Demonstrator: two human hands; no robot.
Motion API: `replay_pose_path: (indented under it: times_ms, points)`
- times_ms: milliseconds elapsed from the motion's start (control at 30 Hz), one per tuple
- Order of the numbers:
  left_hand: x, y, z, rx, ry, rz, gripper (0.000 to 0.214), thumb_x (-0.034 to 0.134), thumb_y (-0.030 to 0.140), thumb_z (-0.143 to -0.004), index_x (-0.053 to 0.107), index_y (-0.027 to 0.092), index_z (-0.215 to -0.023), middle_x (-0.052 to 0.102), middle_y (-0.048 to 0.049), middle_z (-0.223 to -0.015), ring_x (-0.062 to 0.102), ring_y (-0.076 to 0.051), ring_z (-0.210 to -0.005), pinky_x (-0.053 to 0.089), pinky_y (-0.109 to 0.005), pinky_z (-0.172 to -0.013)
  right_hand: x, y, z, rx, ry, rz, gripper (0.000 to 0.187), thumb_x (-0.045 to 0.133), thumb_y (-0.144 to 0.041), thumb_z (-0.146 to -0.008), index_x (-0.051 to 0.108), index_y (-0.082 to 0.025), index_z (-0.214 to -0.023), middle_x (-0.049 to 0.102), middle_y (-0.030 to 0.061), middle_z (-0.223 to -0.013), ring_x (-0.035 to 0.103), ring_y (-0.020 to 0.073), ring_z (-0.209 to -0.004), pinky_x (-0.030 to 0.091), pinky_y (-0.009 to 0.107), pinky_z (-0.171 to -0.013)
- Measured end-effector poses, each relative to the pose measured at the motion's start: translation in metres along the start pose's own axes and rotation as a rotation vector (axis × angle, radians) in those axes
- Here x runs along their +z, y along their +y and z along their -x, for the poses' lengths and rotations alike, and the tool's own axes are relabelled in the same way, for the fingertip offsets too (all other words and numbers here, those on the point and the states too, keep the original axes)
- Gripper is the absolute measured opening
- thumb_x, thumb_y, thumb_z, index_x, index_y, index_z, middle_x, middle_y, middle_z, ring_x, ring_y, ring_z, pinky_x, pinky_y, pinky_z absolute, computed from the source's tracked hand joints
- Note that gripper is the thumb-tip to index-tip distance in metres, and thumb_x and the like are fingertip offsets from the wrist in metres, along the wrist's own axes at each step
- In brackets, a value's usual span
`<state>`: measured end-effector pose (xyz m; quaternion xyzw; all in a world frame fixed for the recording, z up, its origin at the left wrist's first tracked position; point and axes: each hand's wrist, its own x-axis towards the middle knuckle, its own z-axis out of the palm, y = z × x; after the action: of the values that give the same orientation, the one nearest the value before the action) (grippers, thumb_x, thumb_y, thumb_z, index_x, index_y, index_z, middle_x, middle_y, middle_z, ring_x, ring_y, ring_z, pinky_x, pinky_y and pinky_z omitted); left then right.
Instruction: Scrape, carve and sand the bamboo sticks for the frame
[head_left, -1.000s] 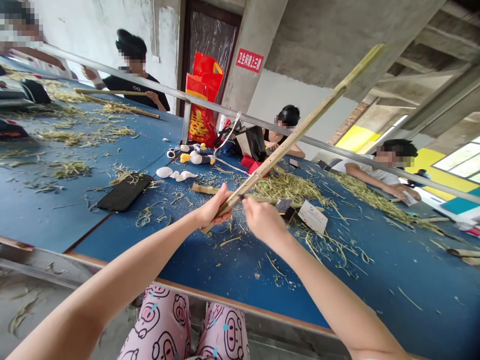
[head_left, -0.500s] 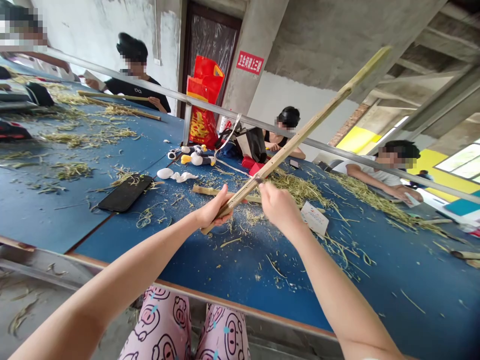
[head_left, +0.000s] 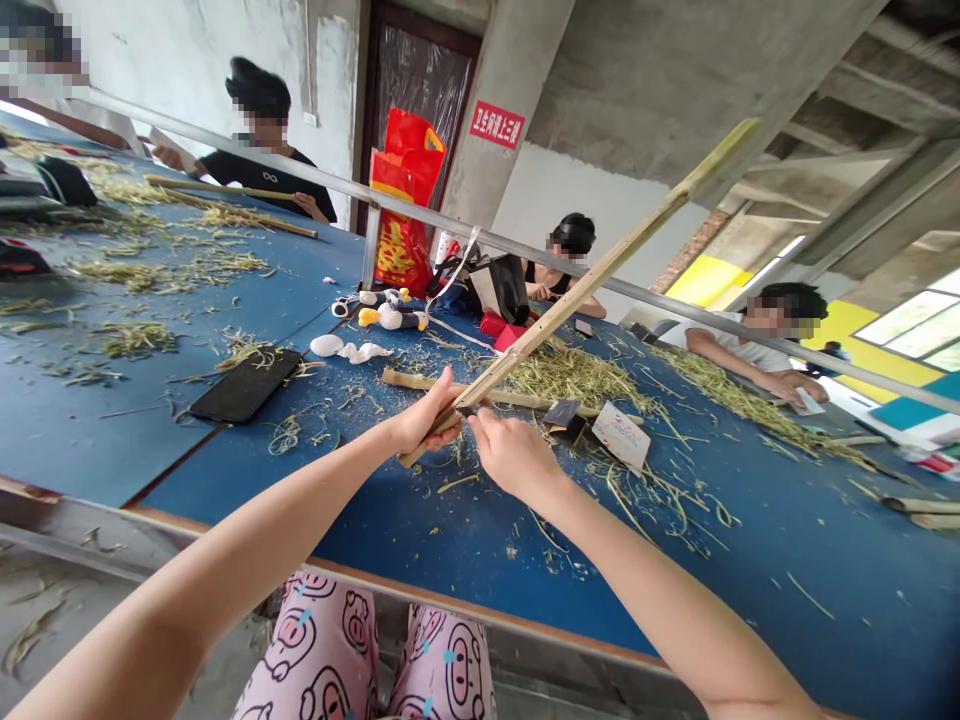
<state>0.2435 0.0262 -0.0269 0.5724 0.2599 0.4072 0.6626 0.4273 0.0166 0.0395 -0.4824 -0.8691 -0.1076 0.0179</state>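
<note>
My left hand [head_left: 426,420] is closed round the near end of a long bamboo stick [head_left: 600,272], which slants up and away to the right over the blue table [head_left: 420,520]. My right hand [head_left: 510,452] is closed just beside it, pressed against the stick near my left thumb, holding something small I cannot make out. Below my hands the table is strewn with pale bamboo shavings [head_left: 577,375]. A second, shorter bamboo piece [head_left: 420,382] lies flat behind my hands.
A black phone [head_left: 246,384] lies left of my hands. A white card [head_left: 621,434] and a small dark piece [head_left: 562,412] lie to the right. Toys, bags and a red bag [head_left: 405,205] stand behind. Other people sit around the table. A metal rail [head_left: 315,180] crosses overhead.
My right hand slid out along the stick away from me, then came back down to the near end beside my left hand. The stick's far tip dipped slightly.
</note>
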Motion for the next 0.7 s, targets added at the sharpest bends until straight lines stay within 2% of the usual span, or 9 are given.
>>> replay_pose_path:
  times_ms: [33,167,333,467,633,700]
  points:
    - [-0.0001,0.0001,0.0,-0.002,0.001,0.004,0.089,0.004,0.078,-0.087,0.056,0.014,-0.119,0.042,0.0058,-0.046,0.027,-0.007,-0.03,0.025,-0.017,-0.032,0.0016,-0.001,0.0005,-0.002,-0.005,0.009,0.049,0.015,-0.043,-0.105,0.058,-0.018,-0.103,0.074,0.0106,-0.08,0.07,0.0238,-0.07,0.039,0.028,-0.057]
    - [-0.0009,-0.0003,0.0,0.006,-0.022,0.007,0.089,0.005,0.078,-0.087,0.055,0.014,-0.121,0.043,0.0058,-0.047,0.027,-0.007,-0.03,0.024,-0.017,-0.032,0.005,-0.0024,0.0005,0.117,0.112,-0.023,0.054,0.009,-0.038,-0.105,0.058,-0.017,-0.101,0.073,0.0115,-0.081,0.069,0.022,-0.07,0.039,0.028,-0.058]
    - [-0.0021,-0.0016,-0.0003,0.007,0.001,0.012,0.091,0.002,0.078,-0.086,0.056,0.013,-0.119,0.043,0.0058,-0.046,0.028,-0.007,-0.029,0.026,-0.017,-0.031,0.0059,-0.005,0.0003,-0.035,0.023,0.004,0.045,0.018,-0.039,-0.105,0.058,-0.019,-0.101,0.073,0.0095,-0.078,0.069,0.0224,-0.068,0.037,0.028,-0.057]
    - [-0.002,-0.0021,-0.0007,0.017,-0.029,0.001,0.088,0.005,0.078,-0.087,0.055,0.014,-0.12,0.043,0.0063,-0.047,0.028,-0.007,-0.029,0.025,-0.017,-0.031,0.0013,-0.0007,-0.0018,0.13,0.152,0.023,0.052,0.011,-0.038,-0.105,0.058,-0.017,-0.105,0.073,0.0111,-0.08,0.068,0.0229,-0.069,0.037,0.028,-0.057]
    - [-0.0016,-0.0023,-0.0011,-0.001,0.015,0.015,0.09,0.004,0.08,-0.086,0.057,0.013,-0.116,0.042,0.0059,-0.045,0.028,-0.007,-0.029,0.026,-0.017,-0.031,0.0045,-0.0098,0.0008,-0.027,0.006,0.012,0.045,0.018,-0.039,-0.104,0.058,-0.019,-0.104,0.073,0.0097,-0.081,0.07,0.0229,-0.07,0.039,0.028,-0.059]
    - [-0.0012,-0.0016,-0.0007,0.009,0.001,0.013,0.089,0.005,0.079,-0.086,0.056,0.014,-0.118,0.043,0.006,-0.046,0.029,-0.007,-0.029,0.027,-0.018,-0.032,0.0029,-0.0099,-0.0001,0.03,0.053,0.015,0.047,0.016,-0.038,-0.104,0.058,-0.018,-0.104,0.073,0.0106,-0.082,0.07,0.0232,-0.072,0.039,0.028,-0.058]
